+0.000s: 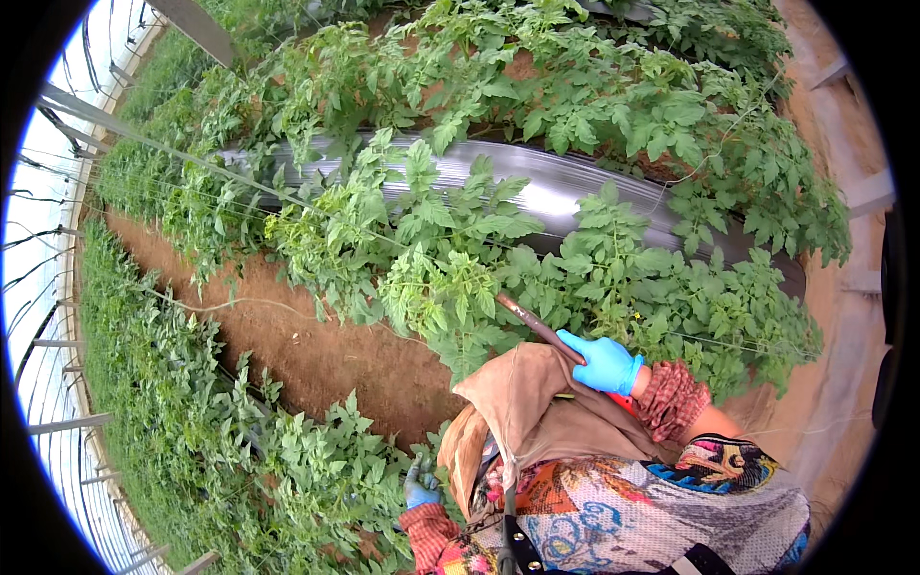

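Note:
My right hand (606, 364), in a bright blue glove, is closed around a thin brown rod (533, 324). The rod slants up and left, its far tip beside the light green top of a tomato plant (441, 290). Low in the view, my left hand (420, 481) wears a soiled blue glove and hangs beside the leaves at the path's edge. Its fingers point upward, slightly bent and apart, and I see nothing in them. Between my hands, a brown cloth bag (537, 388) hangs at my front, its inside mostly hidden.
Leafy tomato rows (287, 460) flank a bare soil path (297, 355). Shiny plastic mulch (460, 165) covers the bed ahead. A thin wire (240, 177) and strings cross above the plants. Greenhouse ribs (43, 316) stand on the left, concrete posts (870, 195) on the right.

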### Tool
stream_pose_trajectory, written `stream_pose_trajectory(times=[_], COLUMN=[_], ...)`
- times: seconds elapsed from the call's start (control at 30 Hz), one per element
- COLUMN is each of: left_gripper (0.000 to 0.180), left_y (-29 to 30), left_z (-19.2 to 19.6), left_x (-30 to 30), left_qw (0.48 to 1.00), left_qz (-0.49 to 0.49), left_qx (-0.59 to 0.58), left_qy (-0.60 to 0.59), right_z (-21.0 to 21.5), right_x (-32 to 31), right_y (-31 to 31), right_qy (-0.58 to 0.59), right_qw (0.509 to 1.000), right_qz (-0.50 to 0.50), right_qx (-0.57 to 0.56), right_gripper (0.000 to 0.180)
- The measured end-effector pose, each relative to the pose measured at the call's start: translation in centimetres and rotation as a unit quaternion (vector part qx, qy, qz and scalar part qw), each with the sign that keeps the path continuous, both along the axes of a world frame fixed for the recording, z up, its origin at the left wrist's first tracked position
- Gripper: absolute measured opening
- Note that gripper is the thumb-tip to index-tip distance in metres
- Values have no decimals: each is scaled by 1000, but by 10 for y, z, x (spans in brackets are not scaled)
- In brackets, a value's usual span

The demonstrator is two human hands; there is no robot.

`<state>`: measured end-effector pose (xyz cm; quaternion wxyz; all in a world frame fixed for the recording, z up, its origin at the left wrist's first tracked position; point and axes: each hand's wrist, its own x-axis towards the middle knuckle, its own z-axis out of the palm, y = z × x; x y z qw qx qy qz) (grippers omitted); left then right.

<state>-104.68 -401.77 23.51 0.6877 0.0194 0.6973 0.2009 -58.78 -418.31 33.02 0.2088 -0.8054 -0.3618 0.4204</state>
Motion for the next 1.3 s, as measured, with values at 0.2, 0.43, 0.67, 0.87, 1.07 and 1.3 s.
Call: stream_pose_trajectory(times=[0.2, 0.43, 0.67, 0.87, 1.07, 1.3], left_gripper=[27, 27, 23, 22, 22, 22], left_y=[36, 89, 125, 182, 231, 282], left_z=[27, -7, -47, -53, -47, -2], left_x=[55, 163, 161, 87, 94, 211], left_qw=[989, 901, 851, 890, 851, 776], left_qz=[-120, -398, -467, -425, -473, -517], left_qx=[55, 160, 220, 146, 205, 322], left_qy=[68, -67, -100, -79, -97, -164], right_z=[-5, -4, 14, 31, 42, 52], right_x=[11, -4, -49, -100, -155, -185], right_y=[29, 34, 53, 87, 91, 89], right_qy=[12, -21, -43, -25, 30, -1], right_qw=[999, 1000, 998, 991, 972, 977], right_qz=[-16, -14, -21, -109, -225, -196], right_qx=[26, 5, -47, -75, -67, -83], right_gripper=[64, 65, 66, 68, 67, 68])
